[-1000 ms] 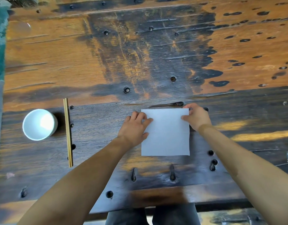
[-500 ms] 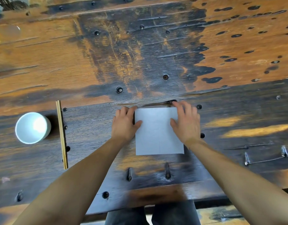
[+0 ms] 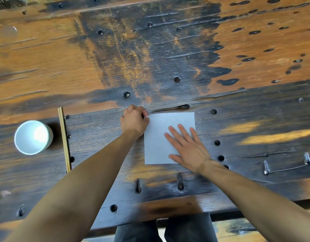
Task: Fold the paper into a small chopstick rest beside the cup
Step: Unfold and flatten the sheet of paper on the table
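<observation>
Now left hand grip pinched on paper far-left corner, right hand flat, fingers straight, pressing it.

no readable text, labels or numbers anywhere.

Both forearms are bare to the frame edge with no sleeves, the left hand and right hand carry no gloves, and dark grey trousers cover the legs.
</observation>
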A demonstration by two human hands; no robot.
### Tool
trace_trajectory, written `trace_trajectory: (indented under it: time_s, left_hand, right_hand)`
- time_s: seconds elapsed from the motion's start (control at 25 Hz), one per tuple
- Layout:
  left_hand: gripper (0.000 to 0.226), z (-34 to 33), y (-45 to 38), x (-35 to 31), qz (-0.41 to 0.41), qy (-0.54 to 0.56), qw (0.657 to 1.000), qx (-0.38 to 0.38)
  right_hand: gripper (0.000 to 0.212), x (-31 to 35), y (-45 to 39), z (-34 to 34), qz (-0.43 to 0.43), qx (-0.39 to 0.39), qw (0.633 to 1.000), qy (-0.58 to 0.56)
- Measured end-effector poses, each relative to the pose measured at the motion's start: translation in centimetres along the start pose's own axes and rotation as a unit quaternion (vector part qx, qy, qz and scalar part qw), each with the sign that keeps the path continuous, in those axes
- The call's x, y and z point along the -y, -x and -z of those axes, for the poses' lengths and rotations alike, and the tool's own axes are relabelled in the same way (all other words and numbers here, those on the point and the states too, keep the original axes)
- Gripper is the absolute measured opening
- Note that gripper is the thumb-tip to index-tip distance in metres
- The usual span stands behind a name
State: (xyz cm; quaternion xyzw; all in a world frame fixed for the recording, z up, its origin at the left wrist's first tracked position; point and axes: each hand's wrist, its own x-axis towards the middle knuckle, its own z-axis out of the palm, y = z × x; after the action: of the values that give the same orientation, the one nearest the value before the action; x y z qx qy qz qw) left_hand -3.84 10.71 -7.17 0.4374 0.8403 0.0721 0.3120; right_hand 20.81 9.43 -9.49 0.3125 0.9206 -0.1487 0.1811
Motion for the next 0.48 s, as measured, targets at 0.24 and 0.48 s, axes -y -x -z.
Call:
trace_trajectory:
  time_s: [0.24,0.48]
  left_hand:
    - [0.008,2.0,-1.2,0.9,0.017,0.075,0.996,0.052]
    - [0.021,2.2,-0.9,2.6,-0.003,0.019,0.995,0.096]
  right_hand:
    - [0.075,1.4,-0.7,0.3,0.013,-0.003,1.000,-0.015]
    - [0.076,-0.7,-0.7,2.3,-0.223,-0.094,0.959,-0.150]
